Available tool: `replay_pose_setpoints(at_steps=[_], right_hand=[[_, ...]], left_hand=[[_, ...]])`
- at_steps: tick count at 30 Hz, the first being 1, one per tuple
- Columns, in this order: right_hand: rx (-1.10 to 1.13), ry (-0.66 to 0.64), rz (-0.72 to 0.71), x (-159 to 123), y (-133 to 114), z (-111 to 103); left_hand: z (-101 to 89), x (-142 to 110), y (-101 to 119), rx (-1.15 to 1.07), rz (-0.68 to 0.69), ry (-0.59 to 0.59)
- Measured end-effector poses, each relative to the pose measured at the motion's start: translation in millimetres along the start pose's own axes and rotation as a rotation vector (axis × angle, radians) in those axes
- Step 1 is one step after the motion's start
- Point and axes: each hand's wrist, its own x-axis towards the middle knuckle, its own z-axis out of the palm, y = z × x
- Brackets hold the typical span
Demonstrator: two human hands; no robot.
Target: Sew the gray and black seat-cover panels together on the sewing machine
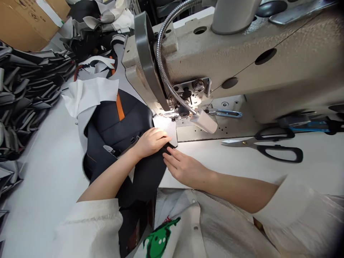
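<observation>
A black fabric piece (115,122) with an orange stripe (120,106) lies on the white table (48,168) under the head of a beige sewing machine (242,61). My left hand (151,142) rests curled on the fabric's edge, pinching it just in front of the needle area (174,115). My right hand (184,166) lies flat beside it, fingers pressing the same black edge. A grey-white mesh patch (168,128) sits under the presser foot. A small lamp (203,121) on a flexible metal arm lights the spot.
Black-handled scissors (268,145) lie on the table to the right. Stacks of cut dark and grey pieces (24,89) fill the left side. A cardboard box (29,19) stands at the far left. White sheets (90,94) lie behind the fabric.
</observation>
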Motion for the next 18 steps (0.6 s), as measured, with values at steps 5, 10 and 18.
replay_pose_setpoints(at_steps=[5,10,18], right_hand=[[0.01,-0.058,0.032,1,1,4],[0.102,-0.072,0.13,3,3,8],[0.143,-0.068,0.094,2,3,10]], left_hand=[[4.3,2,-11,-0.063,-0.041,0.006],[12.9,14,-28,-0.027,-0.025,0.131],[26.4,28,-58,-0.024,-0.03,0.226]])
